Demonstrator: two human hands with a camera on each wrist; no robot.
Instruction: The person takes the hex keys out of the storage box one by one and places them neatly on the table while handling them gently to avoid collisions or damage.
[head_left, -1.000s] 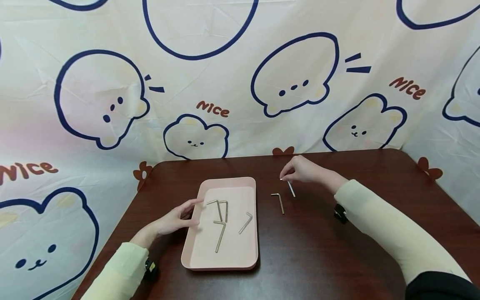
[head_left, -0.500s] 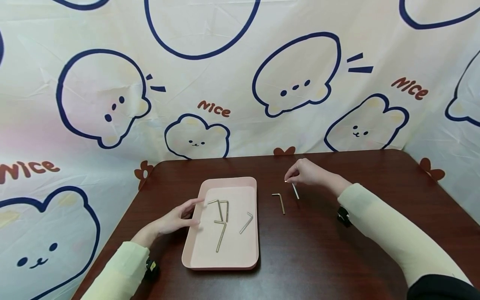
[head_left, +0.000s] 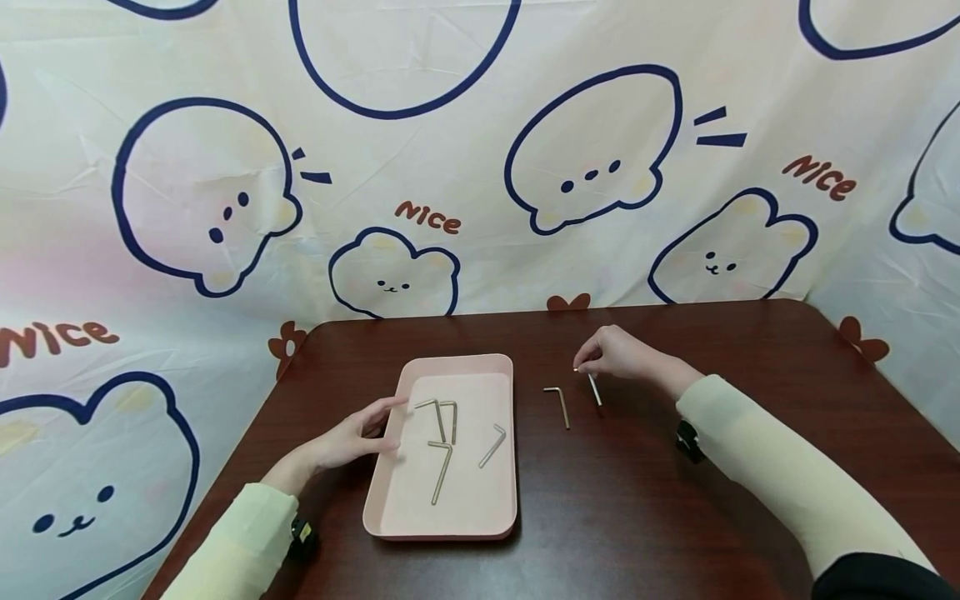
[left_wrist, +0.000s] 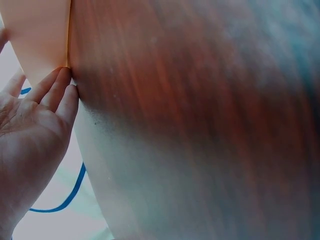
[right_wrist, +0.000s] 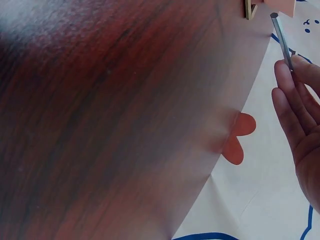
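Observation:
My right hand (head_left: 617, 353) pinches a silver hex key (head_left: 595, 390) near its bend, its long arm pointing down toward the table. In the right wrist view the same hex key (right_wrist: 281, 37) juts from between thumb and fingertips. A brass hex key (head_left: 562, 408) lies on the table just left of that hand. My left hand (head_left: 345, 437) touches the left rim of a pink tray (head_left: 375, 500), fingers fairly straight and thumb spread; in the left wrist view fingers (left_wrist: 47, 95) rest against its side. Inside lie several brass hex keys (head_left: 442, 475) and a silver hex key (head_left: 491, 447).
The dark brown wooden table (head_left: 637, 517) extends right and in front of the tray. A cloth printed with cartoon bears (head_left: 393, 275) hangs behind the table's back edge and at both sides.
My right hand, with the silver hex key, has moved slightly right and nearer to me, lower in the head view. The left hand and the tray stay as they were.

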